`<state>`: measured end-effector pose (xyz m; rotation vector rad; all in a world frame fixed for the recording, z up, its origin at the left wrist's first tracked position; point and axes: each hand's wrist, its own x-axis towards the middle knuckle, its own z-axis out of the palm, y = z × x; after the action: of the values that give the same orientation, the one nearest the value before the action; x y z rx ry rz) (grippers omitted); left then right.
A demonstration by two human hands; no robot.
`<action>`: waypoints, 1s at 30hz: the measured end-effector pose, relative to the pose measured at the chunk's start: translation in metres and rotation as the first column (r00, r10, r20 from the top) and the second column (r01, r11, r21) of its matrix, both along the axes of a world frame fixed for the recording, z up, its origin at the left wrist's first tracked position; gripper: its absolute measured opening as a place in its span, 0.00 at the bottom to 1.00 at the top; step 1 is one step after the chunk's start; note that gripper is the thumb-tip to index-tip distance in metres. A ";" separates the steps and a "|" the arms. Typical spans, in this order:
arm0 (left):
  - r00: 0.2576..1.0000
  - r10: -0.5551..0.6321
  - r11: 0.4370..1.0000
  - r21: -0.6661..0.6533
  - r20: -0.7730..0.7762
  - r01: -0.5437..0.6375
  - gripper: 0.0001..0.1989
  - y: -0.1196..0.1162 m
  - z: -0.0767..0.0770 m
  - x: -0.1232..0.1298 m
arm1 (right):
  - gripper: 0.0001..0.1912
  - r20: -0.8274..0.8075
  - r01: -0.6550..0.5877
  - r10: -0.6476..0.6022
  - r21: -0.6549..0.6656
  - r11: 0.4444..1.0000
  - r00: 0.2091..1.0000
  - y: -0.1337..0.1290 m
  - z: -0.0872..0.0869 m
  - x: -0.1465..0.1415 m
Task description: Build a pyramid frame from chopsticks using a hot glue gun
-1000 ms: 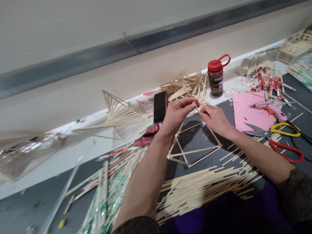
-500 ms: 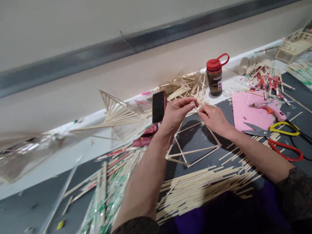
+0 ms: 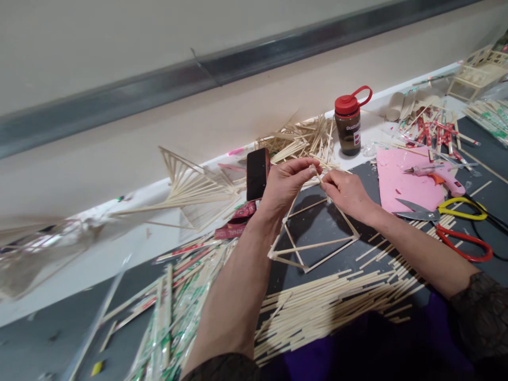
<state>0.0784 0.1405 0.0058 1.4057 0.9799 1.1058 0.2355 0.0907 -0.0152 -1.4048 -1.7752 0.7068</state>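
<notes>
A frame of thin wooden sticks (image 3: 317,246) stands on the dark table in front of me. My left hand (image 3: 291,182) is at its far end, thumb and fingers pinched on a stick joint. Close beside it on the right, my right hand (image 3: 345,193) has its fingers closed on the same stick frame. The fingers partly hide the far corner. Many loose sticks (image 3: 325,307) lie side by side at the near edge.
A bottle with a red lid (image 3: 348,124) stands by the wall, right of a phone (image 3: 257,174). Scissors (image 3: 428,214) and a pink glue gun (image 3: 442,174) lie right, by a pink sheet (image 3: 397,185). Wrapped chopsticks (image 3: 170,317) cover the left. A fan-shaped stick model (image 3: 194,185) stands behind.
Both hands keep their hold on the frame with hardly any movement. The whole view has shifted very slightly.
</notes>
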 end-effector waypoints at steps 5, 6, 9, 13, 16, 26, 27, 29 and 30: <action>1.000 0.002 1.000 0.003 -0.006 -0.002 0.15 0.000 0.000 0.000 | 0.09 0.007 0.000 0.000 0.009 1.000 1.000 0.002 -0.002 -0.001; 1.000 0.005 1.000 0.004 -0.006 -0.005 0.16 0.000 0.000 0.000 | 0.09 0.007 -0.001 0.001 0.011 1.000 1.000 0.002 -0.002 -0.001; 1.000 0.011 1.000 0.006 -0.003 -0.011 0.15 0.000 0.000 0.001 | 0.09 0.006 -0.001 0.001 0.013 1.000 1.000 0.002 -0.002 -0.001; 1.000 0.011 1.000 -0.005 0.001 -0.011 0.15 0.001 -0.002 0.001 | 0.09 -0.005 0.003 -0.003 0.008 1.000 1.000 0.001 -0.002 -0.001; 1.000 0.007 0.999 -0.048 0.008 -0.007 0.15 0.002 -0.004 -0.003 | 0.09 -0.024 0.008 -0.008 0.005 1.000 1.000 0.000 -0.002 -0.001; 0.999 -0.039 0.989 -0.142 0.028 0.043 0.23 0.004 -0.008 -0.015 | 0.08 -0.045 0.003 -0.001 0.033 0.999 0.999 -0.002 -0.004 -0.001; 0.998 -0.045 0.989 -0.139 0.033 0.049 0.23 0.004 -0.007 -0.015 | 0.08 -0.046 0.004 -0.002 0.035 0.999 0.999 -0.002 -0.004 -0.001; 0.998 -0.049 0.990 -0.128 0.029 0.053 0.20 0.003 -0.007 -0.014 | 0.08 -0.045 0.004 -0.003 0.038 0.999 0.999 -0.003 -0.003 -0.001; 0.999 -0.048 0.991 -0.122 0.025 0.050 0.19 0.003 -0.006 -0.013 | 0.08 -0.041 0.005 -0.003 0.040 0.999 0.999 -0.003 -0.003 -0.001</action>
<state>0.0651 0.1432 -0.0002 1.3097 0.9761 1.0060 0.2349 0.0878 -0.0184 -1.3578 -1.7456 0.6895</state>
